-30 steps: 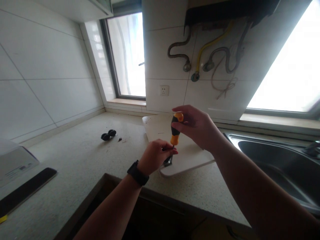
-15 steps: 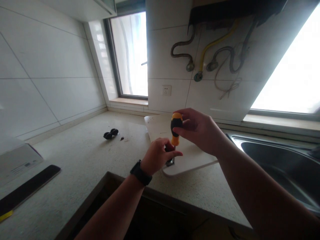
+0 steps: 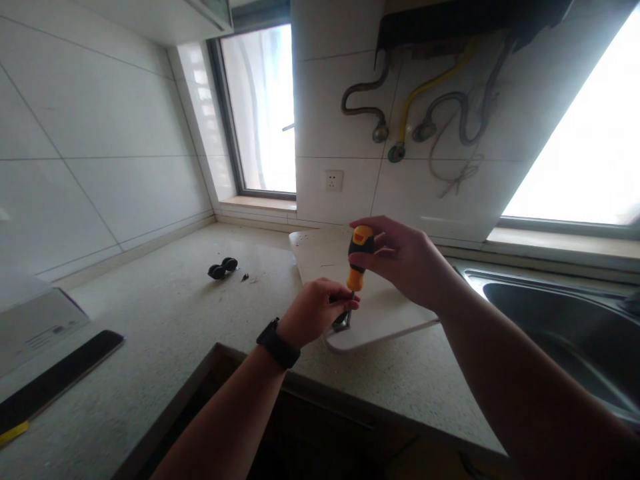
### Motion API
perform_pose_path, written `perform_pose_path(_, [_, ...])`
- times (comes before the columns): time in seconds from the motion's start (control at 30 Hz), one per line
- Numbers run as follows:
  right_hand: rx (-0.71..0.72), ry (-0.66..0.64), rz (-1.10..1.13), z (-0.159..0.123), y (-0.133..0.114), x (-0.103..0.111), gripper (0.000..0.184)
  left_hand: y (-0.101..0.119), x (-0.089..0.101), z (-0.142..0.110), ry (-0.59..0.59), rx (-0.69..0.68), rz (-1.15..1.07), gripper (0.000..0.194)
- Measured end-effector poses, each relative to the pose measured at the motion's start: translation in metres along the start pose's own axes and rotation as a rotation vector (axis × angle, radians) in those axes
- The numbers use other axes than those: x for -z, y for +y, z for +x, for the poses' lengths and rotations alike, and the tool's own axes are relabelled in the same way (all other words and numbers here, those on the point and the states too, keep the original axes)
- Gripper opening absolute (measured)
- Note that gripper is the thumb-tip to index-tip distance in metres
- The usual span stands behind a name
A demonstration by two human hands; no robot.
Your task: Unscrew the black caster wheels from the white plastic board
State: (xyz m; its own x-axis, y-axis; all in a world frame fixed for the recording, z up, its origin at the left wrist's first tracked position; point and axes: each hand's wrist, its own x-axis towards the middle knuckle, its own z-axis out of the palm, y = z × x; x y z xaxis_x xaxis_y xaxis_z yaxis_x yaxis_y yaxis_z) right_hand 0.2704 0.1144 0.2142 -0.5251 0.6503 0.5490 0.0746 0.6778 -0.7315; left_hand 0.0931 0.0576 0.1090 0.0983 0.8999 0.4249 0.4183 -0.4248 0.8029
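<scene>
My right hand [image 3: 395, 257] is closed around the orange and black handle of a screwdriver [image 3: 356, 277], which points down and leans slightly. Its shaft runs to the fingertips of my left hand [image 3: 323, 307], which are pinched together at the shaft. Just under those fingers, a small dark piece with a metal plate [image 3: 343, 325] sits at the near corner of a white board [image 3: 385, 327]. My left hand hides most of that piece, and the screwdriver's tip is hard to make out. The board lies flat on the speckled countertop [image 3: 240, 313].
Black twin wheels [image 3: 223, 268] lie left of the board, beside small dark bits [image 3: 245, 277]. A long dark strip [image 3: 65, 373] and a white box [image 3: 40, 323] are at far left. A steel sink [image 3: 550, 333] is on the right; a dark cutout [image 3: 220, 373] opens in front.
My left thumb has drawn in from stretched out to a pinch at the shaft. The screwdriver's handle has tilted and shifted slightly right with my right hand.
</scene>
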Motion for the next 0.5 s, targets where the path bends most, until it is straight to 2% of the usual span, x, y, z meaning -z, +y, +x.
perform_pose_path(0.1, [-0.037, -0.057, 0.12, 0.0, 0.0, 0.001, 0.058, -0.001, -0.002, 0.001, 0.055, -0.003, -0.004, 0.006])
perform_pose_path(0.23, [-0.023, -0.105, 0.171, -0.001, -0.001, 0.003, 0.052, -0.004, -0.006, 0.001, 0.096, -0.009, -0.011, 0.01])
perform_pose_path(0.5, [0.004, 0.026, -0.017, 0.0, -0.004, 0.003, 0.049, 0.002, -0.011, 0.003, 0.135, -0.019, 0.148, 0.022])
